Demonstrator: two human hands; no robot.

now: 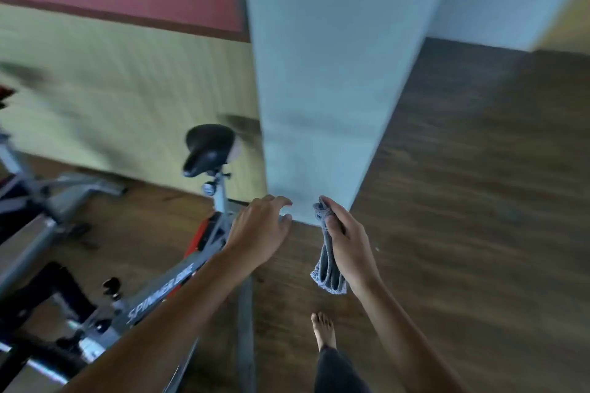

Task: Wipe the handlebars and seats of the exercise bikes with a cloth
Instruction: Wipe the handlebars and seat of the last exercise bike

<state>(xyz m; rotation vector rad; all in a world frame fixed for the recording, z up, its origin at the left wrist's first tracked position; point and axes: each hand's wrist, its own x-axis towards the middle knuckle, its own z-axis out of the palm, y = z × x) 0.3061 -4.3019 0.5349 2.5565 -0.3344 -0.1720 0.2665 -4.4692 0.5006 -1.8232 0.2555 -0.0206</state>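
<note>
Here, gripping a folded grey cloth (329, 260) in the right hand (346, 244) at lower centre, cloth hanging down; holding the left hand (260, 233) empty, fingers spread, just beside. Standing left of both, an exercise bike (153, 290) with black seat (209, 148), untouched, against a pale blue pillar (329, 73).

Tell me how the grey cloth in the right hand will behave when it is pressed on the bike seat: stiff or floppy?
Probably floppy: the cloth hangs in loose folds below the right hand. It looks light, as the fingers alone pinch it. It should mould to the rounded seat.
</note>
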